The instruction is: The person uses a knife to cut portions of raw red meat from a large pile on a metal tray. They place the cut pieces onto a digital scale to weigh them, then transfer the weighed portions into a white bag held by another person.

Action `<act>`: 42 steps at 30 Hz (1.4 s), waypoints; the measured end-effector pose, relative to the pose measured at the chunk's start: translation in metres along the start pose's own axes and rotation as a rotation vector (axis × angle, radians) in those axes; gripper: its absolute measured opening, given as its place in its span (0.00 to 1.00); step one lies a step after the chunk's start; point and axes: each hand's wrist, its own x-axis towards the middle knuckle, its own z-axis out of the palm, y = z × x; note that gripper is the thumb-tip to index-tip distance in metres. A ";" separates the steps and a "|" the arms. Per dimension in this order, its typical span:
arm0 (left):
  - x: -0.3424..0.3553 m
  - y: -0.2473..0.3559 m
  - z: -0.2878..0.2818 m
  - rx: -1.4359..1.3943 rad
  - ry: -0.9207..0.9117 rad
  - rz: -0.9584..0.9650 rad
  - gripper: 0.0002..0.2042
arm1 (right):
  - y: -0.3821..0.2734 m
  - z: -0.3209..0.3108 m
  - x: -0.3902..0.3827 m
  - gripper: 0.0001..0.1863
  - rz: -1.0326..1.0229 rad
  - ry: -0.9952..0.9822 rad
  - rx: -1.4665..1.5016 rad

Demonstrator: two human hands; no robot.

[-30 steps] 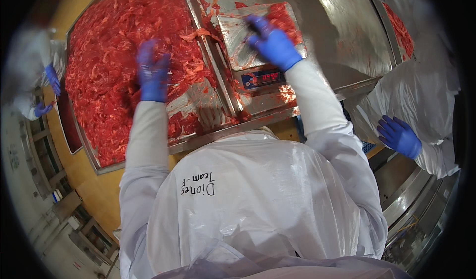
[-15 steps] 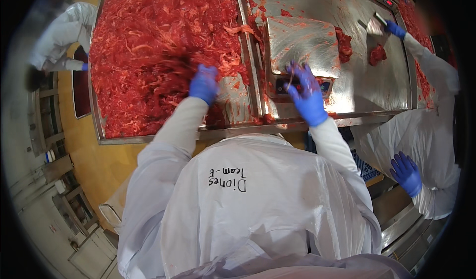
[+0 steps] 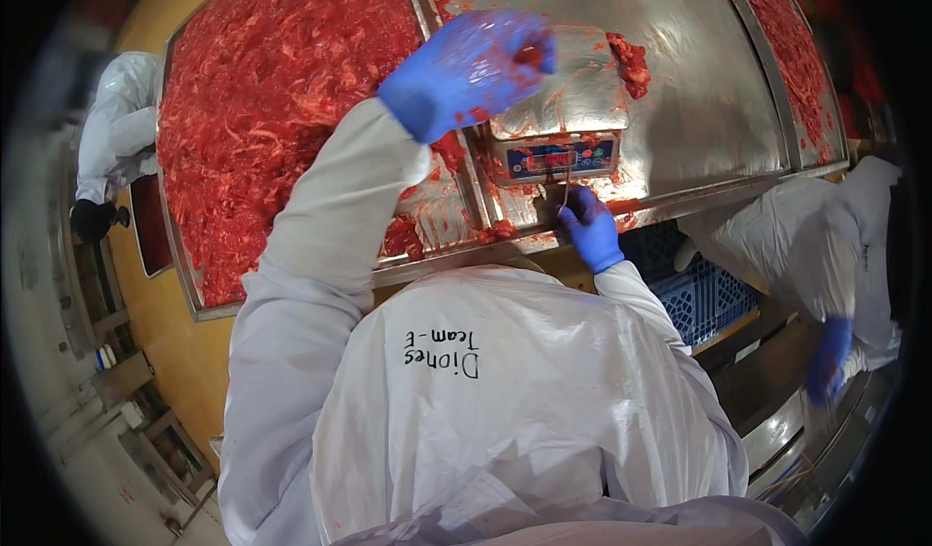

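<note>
My left hand (image 3: 474, 72), in a blue glove smeared red, is raised over the pan (image 3: 588, 101) of a steel bench scale. Its fingers are curled around red raw meat (image 3: 529, 56), of which only a little shows. Just in front of the scale's display panel (image 3: 563, 160), my right hand (image 3: 591, 230) pinches a thin, narrow strip or rod (image 3: 568, 185) pointing up toward the panel; its kind is not clear. A large heap of shredded raw meat (image 3: 282, 99) fills the steel-rimmed table section at left.
A meat chunk (image 3: 631, 65) lies beside the scale on the steel tabletop (image 3: 709, 90). A raised divider (image 3: 468, 172) separates heap and scale. Blue crates (image 3: 714, 298) stand below the table's right front edge. Co-workers in white stand at left (image 3: 121, 124) and right (image 3: 791, 240).
My left hand has lifted out of the heap and swung right over the scale. My right hand has drawn back from the display toward the table's edge. The co-worker's hand at upper right is gone.
</note>
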 end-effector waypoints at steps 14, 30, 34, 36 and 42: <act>0.010 -0.187 0.055 0.545 0.027 -0.123 0.19 | -0.097 -0.019 0.072 0.15 0.178 -0.338 0.791; -0.044 -0.121 0.099 0.229 -0.016 -0.011 0.10 | -0.081 -0.012 0.091 0.13 0.303 -0.527 1.217; -0.053 -0.134 0.095 0.123 0.031 0.024 0.10 | -0.110 -0.022 0.074 0.12 0.412 -0.472 1.251; -0.052 -0.142 0.103 0.028 -0.029 0.012 0.11 | -0.120 -0.020 0.085 0.11 0.346 -0.456 1.183; -0.056 -0.127 0.093 0.055 -0.116 -0.126 0.12 | -0.108 -0.005 0.098 0.10 0.383 -0.431 1.266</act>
